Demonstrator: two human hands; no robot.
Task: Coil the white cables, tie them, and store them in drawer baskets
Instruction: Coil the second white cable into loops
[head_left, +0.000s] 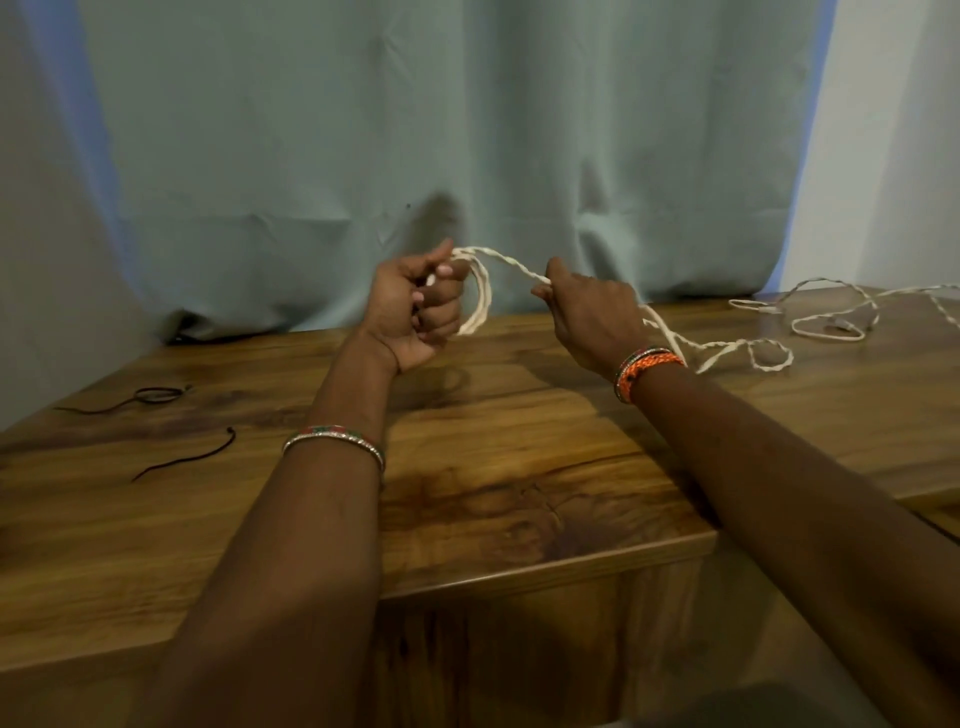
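A white twisted cable (511, 265) stretches between my two hands above the wooden table (509, 447). My left hand (415, 306) is closed on a few hanging loops of the cable (475, 312). My right hand (587, 317) pinches the cable a short way to the right. From under my right wrist the loose cable (769, 353) trails over the table to the right in slack curls, out to the far right edge of the view (831, 322).
Two thin black ties lie on the left of the table (150, 397) (187, 460). A grey-green curtain (415, 156) hangs close behind the table. The table's front edge (545, 569) runs below my forearms.
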